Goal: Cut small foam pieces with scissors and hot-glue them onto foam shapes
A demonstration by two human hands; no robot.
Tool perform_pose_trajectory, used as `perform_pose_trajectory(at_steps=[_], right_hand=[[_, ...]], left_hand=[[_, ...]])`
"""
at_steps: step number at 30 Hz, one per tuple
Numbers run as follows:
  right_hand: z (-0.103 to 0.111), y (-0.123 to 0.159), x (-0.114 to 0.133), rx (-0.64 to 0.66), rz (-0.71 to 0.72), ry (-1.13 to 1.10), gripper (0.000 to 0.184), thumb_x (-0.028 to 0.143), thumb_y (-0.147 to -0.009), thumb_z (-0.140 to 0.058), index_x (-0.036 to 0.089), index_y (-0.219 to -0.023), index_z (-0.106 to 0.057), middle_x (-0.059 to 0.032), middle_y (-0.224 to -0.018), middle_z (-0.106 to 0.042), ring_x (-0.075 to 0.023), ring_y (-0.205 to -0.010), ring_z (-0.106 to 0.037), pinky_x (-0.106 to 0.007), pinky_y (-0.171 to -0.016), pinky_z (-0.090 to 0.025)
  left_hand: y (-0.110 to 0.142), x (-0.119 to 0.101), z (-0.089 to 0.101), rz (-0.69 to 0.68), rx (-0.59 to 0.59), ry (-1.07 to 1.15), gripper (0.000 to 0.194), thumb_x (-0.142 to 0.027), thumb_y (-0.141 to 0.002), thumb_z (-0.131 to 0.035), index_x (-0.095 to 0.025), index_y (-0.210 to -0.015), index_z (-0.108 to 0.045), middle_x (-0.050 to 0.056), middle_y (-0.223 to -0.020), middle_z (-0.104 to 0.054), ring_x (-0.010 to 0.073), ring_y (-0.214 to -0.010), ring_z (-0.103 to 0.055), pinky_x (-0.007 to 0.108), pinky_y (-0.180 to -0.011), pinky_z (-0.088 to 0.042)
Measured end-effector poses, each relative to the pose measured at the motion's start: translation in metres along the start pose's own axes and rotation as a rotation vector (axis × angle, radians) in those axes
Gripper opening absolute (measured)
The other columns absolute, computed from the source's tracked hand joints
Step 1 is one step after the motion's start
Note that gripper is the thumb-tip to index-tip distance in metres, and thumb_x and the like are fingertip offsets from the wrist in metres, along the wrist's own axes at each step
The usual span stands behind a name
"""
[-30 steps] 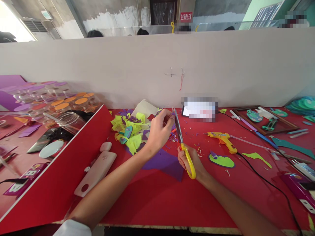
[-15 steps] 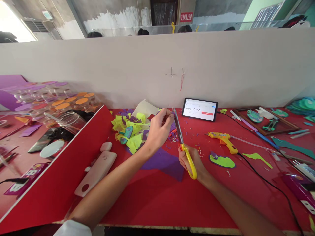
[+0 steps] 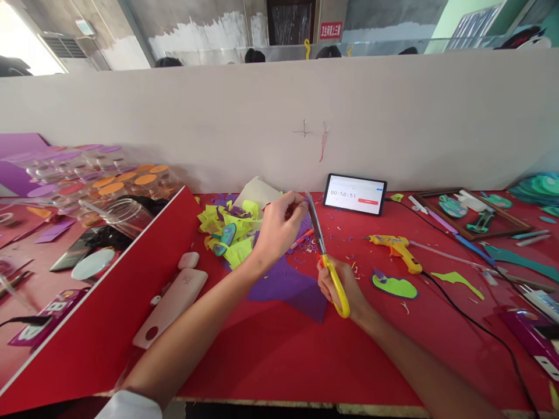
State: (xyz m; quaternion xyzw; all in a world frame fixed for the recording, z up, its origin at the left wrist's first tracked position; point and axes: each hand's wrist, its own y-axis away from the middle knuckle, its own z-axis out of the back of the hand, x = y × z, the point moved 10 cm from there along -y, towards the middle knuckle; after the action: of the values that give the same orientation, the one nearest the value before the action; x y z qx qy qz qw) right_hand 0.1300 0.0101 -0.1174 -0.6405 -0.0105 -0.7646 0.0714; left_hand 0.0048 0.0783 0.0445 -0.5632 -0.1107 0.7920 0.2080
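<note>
The scrap (image 3: 304, 205), a small piece too small to identify by colour, sits pinched between the fingertips of the left hand (image 3: 276, 230), raised above the tabletop (image 3: 279, 361) and touching the scissors (image 3: 322, 251) near the blade tips. The left grip is clamped on the scrap. The right hand (image 3: 343, 285) holds the yellow handles; its grip is closed around them, and the blades appear nearly together.

Risks, as judged from this position:
- The left fingertips lie just beside the blade edge. A further closing stroke could nick them.
- The scrap is small. A loose pinch could let it twist or drop into the cuttings pile (image 3: 229, 230).
- The purple sheet (image 3: 290, 285) lies under both hands and could be snagged.
- The glue gun (image 3: 395, 247) cord runs near the right forearm.
</note>
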Motion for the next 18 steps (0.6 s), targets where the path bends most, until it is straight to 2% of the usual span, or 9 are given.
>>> perform_pose_trajectory(at_steps=[11,18], right_hand=[[-0.0049,0.0016,-0.0023,0.019,-0.024,-0.130,0.052,0.072,-0.090,-0.056,0.024,-0.075,-0.042,0.0101,-0.042,-0.040,-0.0067,-0.031,-0.034,-0.019,-0.033,-0.028],[-0.0013,0.0013,-0.0043,-0.039,-0.083,-0.193,0.054,0.075,-0.084,-0.060,0.024,-0.075,-0.045,0.0097,-0.042,-0.043,-0.0076,-0.030,-0.037,-0.019,-0.031,-0.029]], left_hand=[[-0.0074,-0.0079,0.0066,-0.009,0.099,-0.084,0.023,-0.024,-0.092,-0.051,-0.018,-0.070,-0.047,-0.004,-0.063,-0.040,0.0100,-0.059,-0.035,0.027,-0.056,-0.029],[-0.0103,-0.0048,0.0061,0.016,0.300,-0.031,0.020,-0.025,-0.091,-0.057,-0.017,-0.073,-0.056,-0.002,-0.066,-0.045,0.0096,-0.061,-0.040,0.026,-0.057,-0.032]])
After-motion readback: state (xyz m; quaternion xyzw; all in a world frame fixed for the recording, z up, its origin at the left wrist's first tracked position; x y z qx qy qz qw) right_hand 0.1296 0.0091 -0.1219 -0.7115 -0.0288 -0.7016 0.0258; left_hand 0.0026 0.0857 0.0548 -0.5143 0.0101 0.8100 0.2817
